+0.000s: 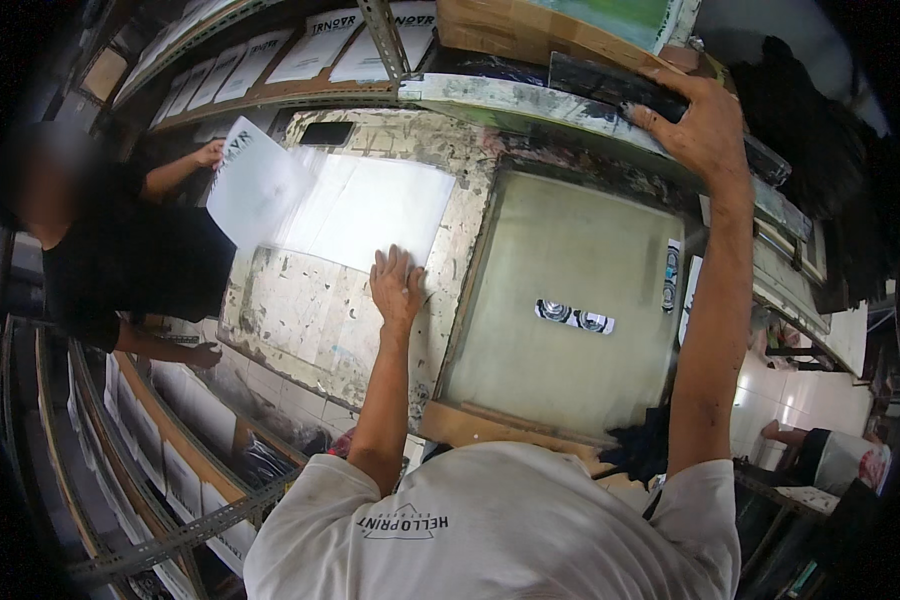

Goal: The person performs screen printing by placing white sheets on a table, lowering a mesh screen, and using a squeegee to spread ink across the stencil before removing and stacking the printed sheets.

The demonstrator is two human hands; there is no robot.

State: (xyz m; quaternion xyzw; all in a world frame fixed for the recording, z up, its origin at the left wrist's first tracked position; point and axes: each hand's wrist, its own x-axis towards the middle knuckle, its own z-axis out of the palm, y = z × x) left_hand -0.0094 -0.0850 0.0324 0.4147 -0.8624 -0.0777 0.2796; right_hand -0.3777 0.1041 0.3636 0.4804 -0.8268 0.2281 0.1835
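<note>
My left hand (397, 285) lies with fingers spread on the near right corner of a white plastic-looking sheet (375, 205) on the paint-stained table. Over at the far right, my right hand (698, 122) grips a long dark bar (595, 88), which rests along a paint-smeared white beam (530, 105). Some fingertips are hidden behind the bar. Between my arms sits a framed printing screen (570, 240) with a pale greenish surface. A small black-and-white patterned strip (574, 316) shows in its middle. Left of my left hand, a co-worker's hand (208, 154) lifts a printed white sheet (255, 180), partly blurred.
A dark phone-like slab (327, 133) lies at the table's far edge. Metal racks (170, 445) with printed white sheets stand at lower left; another shelf (280, 90) runs along the back. A cardboard box (500, 40) sits beyond the beam. Dark cloth (638, 445) hangs near the screen's lower right corner.
</note>
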